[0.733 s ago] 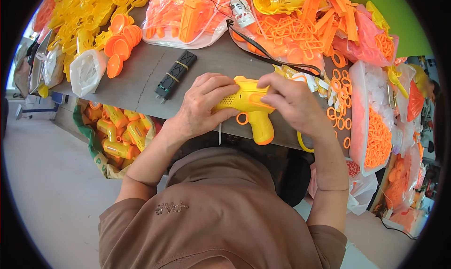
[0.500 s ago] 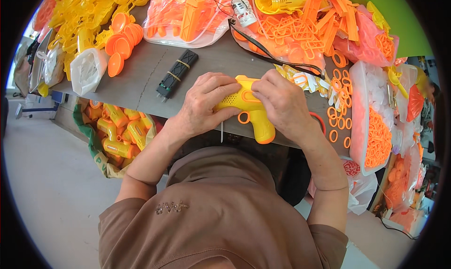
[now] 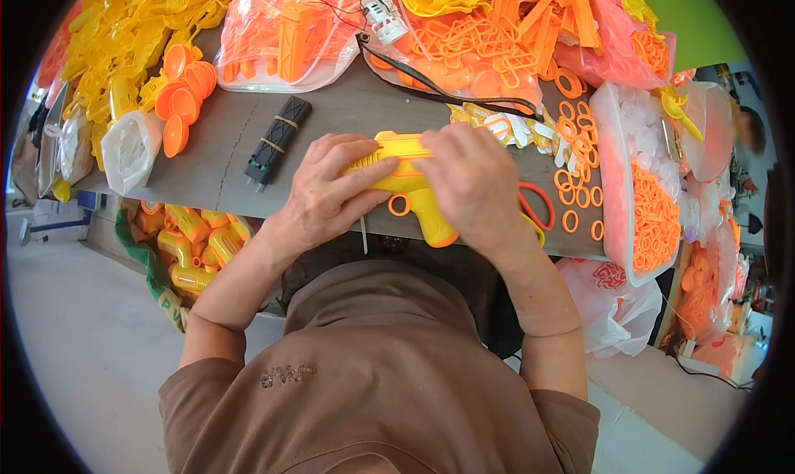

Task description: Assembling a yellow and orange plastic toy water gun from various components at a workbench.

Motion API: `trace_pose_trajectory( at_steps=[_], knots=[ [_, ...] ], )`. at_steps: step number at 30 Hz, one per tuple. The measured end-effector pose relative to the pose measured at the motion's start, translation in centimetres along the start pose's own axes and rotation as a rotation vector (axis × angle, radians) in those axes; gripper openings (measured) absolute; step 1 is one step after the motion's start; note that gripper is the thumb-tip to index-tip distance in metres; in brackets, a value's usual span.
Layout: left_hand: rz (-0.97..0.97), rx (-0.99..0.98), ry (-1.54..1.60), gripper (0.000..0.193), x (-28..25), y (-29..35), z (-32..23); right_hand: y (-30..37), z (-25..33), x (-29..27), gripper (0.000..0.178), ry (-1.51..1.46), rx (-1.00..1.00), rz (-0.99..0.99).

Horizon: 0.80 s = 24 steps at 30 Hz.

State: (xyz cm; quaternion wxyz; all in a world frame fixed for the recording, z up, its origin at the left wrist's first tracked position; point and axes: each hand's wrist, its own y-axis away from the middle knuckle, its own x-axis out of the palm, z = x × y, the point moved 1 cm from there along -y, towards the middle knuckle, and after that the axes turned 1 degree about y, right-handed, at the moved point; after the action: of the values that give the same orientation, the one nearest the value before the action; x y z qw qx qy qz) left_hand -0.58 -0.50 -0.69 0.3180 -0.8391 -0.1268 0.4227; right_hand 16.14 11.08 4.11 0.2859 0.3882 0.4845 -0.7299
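A yellow toy gun (image 3: 422, 205) with orange trim and an orange trigger ring is held over the table's near edge, its grip pointing down. My left hand (image 3: 335, 184) is closed round its front end, fingers on top and thumb beneath. My right hand (image 3: 472, 188) is closed at its upper rear, fingertips on the top edge and somewhat blurred; it hides part of the gun's back. Left of the gun lies a black oblong block (image 3: 278, 139) bound with rubber bands. Red scissor-like handles (image 3: 538, 205) show beside my right hand.
Orange rings (image 3: 570, 221) lie scattered to the right, beside a clear tub (image 3: 613, 234) of rings. Yellow parts (image 3: 141, 43), orange cups (image 3: 178, 101) and bagged orange pieces (image 3: 281, 52) line the back. A sack (image 3: 137, 250) of yellow-orange toys stands below the table at left.
The table scene has shifted left in the view. The gun has tilted so more of its top shows, and my right hand's fingers have moved along its upper rear.
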Motion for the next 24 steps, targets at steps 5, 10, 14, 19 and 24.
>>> trace_pose_trajectory(
  at_steps=[5,10,14,19,24],
  knots=[
    [-0.081,-0.05,0.082,0.054,-0.1,-0.1,-0.4,3.8,-9.7,-2.1,0.017,-0.095,0.564,-0.08],
    [-0.073,-0.083,0.057,0.054,-0.1,0.0,-0.4,5.1,-11.8,0.1,0.024,0.084,0.604,0.013],
    [-0.068,-0.083,0.055,0.053,-0.2,0.2,-0.4,4.9,-11.6,0.9,0.02,0.221,0.536,-0.002],
    [-0.056,-0.093,0.042,0.053,-0.7,0.1,-0.6,5.2,-12.4,0.2,0.016,0.256,0.516,0.035],
    [-0.12,-0.103,0.023,0.052,-1.8,-0.9,-2.0,5.1,-11.0,-2.0,0.016,-0.288,0.82,-0.117]
  ],
)
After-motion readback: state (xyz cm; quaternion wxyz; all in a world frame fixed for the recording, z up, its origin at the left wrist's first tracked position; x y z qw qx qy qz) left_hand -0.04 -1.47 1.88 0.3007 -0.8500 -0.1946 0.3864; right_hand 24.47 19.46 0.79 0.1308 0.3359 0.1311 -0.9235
